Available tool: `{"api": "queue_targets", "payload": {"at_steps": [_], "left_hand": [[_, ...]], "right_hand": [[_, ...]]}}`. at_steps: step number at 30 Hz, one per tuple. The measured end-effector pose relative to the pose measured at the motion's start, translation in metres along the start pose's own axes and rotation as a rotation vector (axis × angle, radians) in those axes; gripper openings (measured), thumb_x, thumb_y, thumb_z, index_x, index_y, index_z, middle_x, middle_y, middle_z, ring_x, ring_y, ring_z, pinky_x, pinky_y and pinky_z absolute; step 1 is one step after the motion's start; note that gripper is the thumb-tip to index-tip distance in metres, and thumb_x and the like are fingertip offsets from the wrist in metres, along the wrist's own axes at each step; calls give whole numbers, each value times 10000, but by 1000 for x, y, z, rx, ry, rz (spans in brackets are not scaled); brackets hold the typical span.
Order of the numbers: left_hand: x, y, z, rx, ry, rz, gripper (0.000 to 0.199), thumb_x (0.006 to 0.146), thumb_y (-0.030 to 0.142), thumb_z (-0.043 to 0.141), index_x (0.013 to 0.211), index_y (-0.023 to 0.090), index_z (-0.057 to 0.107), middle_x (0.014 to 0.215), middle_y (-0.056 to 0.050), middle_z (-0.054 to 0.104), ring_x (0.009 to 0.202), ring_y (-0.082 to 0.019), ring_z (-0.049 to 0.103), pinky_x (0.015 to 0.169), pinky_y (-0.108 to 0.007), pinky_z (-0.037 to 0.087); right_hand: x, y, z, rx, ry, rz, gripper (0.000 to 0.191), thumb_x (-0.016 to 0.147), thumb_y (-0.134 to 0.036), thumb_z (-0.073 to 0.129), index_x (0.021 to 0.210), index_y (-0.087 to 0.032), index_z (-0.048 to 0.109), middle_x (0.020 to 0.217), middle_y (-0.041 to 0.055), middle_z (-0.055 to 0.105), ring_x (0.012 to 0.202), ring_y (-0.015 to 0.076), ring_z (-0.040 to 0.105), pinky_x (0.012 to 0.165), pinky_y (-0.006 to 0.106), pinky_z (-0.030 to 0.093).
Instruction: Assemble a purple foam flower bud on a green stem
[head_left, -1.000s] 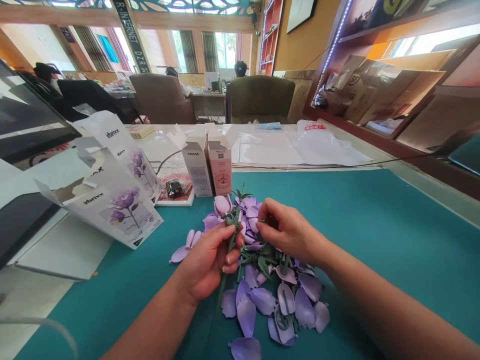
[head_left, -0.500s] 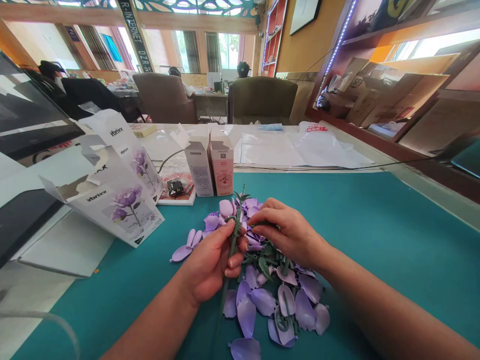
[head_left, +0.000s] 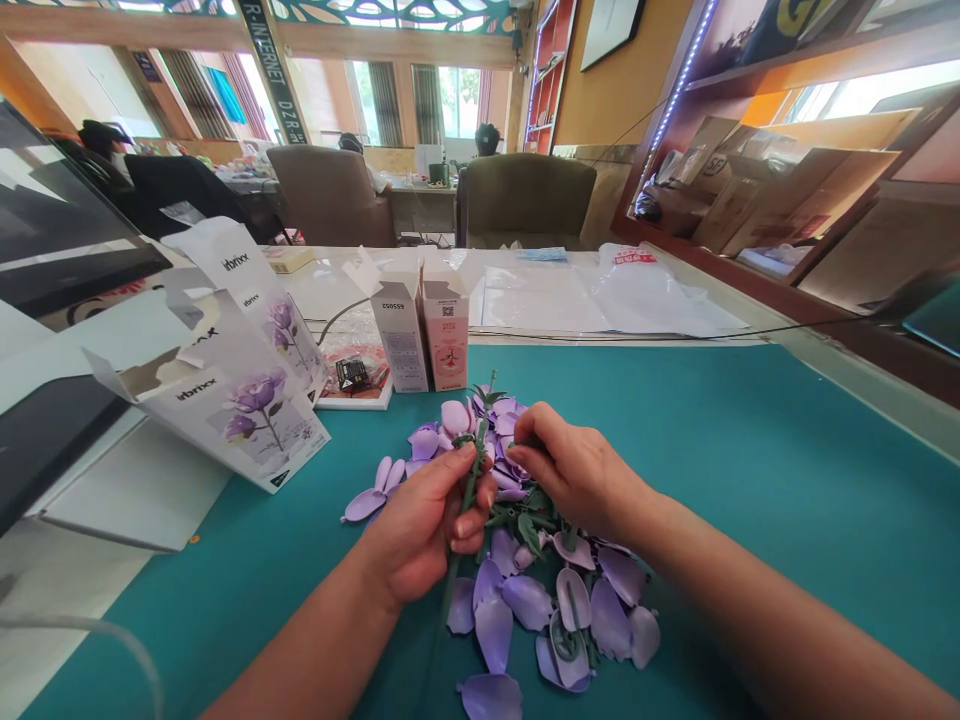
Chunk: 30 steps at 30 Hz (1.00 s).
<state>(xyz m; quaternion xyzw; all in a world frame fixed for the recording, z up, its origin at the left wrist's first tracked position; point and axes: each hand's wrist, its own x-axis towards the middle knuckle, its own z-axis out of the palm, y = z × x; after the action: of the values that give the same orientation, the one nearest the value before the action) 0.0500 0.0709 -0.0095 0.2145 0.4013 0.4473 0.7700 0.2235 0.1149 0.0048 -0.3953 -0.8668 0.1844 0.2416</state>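
My left hand [head_left: 439, 510] is closed around a green plastic flower stem [head_left: 471, 480], which leans upright with small green leaves [head_left: 489, 395] at its top. Just right of the stem, my right hand [head_left: 574, 460] is closed in a pinch; a small dark green piece [head_left: 513, 447] barely shows at its fingertips, the remainder covered by the fingers. Under and around both hands spreads a heap of loose purple plastic petals [head_left: 493, 625]. Among them lie green leaf and stem parts [head_left: 531, 530].
Opened white boxes with flower pictures [head_left: 240, 410] lean at the left. Behind the heap stand a grey-white box [head_left: 401, 335] and a pink box [head_left: 448, 345], beside a small tray with a black packet [head_left: 350, 375]. A green mat [head_left: 787, 480] covers the table.
My right hand has drawn slightly to the right, away from the stem, and its fingers have curled in more over the green piece. The left hand keeps its hold on the stem.
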Motion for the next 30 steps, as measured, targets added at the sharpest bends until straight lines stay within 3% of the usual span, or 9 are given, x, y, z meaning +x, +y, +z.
{"api": "queue_targets", "payload": {"at_steps": [5, 18, 30], "left_hand": [[0, 1, 1, 3, -2, -16, 257, 960, 325, 437, 781, 172, 539, 568, 27, 528, 345, -25, 318, 354, -135, 238], [-2, -2, 2, 29, -45, -23, 267, 972, 332, 417, 774, 181, 513, 544, 37, 521, 333, -20, 286, 347, -131, 235], [-3, -6, 3, 38, -98, 3, 270, 949, 326, 469, 739, 162, 515, 517, 34, 525, 333, -15, 274, 346, -124, 229]], "right_hand": [[-1, -1, 1, 26, -2, -106, 70, 908, -191, 387, 901, -230, 445, 767, 9, 581, 619, 152, 507, 594, 257, 370], [2, 6, 2, 125, 119, -236, 95, 894, -147, 549, 836, -207, 595, 790, 16, 651, 766, 146, 600, 690, 250, 448], [2, 10, 3, 2, 195, -317, 132, 915, -176, 556, 851, -188, 671, 836, 48, 661, 805, 162, 622, 730, 290, 502]]}}
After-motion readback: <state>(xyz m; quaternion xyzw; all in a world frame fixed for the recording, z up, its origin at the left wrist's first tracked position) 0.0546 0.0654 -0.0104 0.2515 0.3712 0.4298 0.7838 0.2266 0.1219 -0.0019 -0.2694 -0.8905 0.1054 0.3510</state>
